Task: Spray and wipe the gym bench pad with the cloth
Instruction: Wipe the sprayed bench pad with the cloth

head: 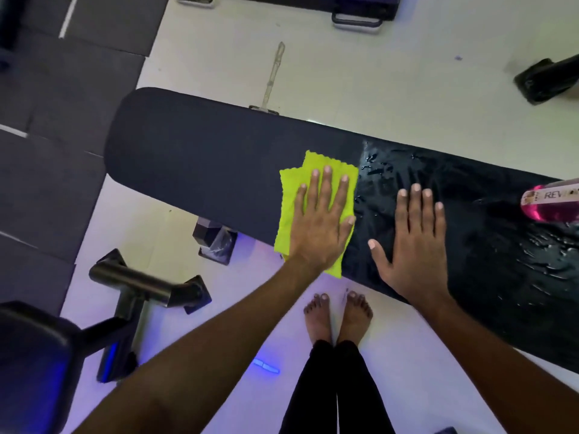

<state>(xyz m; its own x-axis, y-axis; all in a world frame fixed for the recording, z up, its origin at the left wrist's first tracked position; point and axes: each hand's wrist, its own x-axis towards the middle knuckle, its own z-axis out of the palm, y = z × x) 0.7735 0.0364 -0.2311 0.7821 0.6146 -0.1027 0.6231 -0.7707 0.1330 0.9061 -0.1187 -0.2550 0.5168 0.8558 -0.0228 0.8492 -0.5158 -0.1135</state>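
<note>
Your left hand lay flat on the green cloth, fingers straight, pressing it down on the bench pad. It pinched nothing; it only pushed. Your right hand lay flat too, fingers spread, right on the bare pad just beside the cloth, and held nothing.

The pad ran long, from its round end at the far left to the right edge of the view. The cloth sat near the middle, hanging a bit over the near edge. To the right of the cloth the pad looked wet and shiny with drops. To the left it looked dull and dry. So the wet part that I think needed wiping lay to the right of your left hand, along the pad's long way, and your right hand rested on it.

The pink spray bottle lay on the pad at the right edge, cut off, so its top was hidden. The pad's right end was cut off as well.
</note>
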